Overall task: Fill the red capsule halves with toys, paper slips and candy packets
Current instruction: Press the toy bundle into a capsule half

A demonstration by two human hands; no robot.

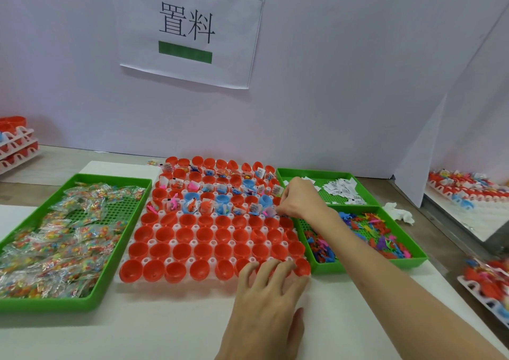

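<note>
My right hand (298, 201), fingers curled on I cannot tell what, centre-right; empty red capsule halves (205, 234) lie just below it, toward my flat left hand (265, 302).

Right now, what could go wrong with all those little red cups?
The right hand works among filled capsule halves with slips sticking up; a nudge might flick one out. The left hand rests its fingers on the empty near row; pressing down could tip those halves.
</note>
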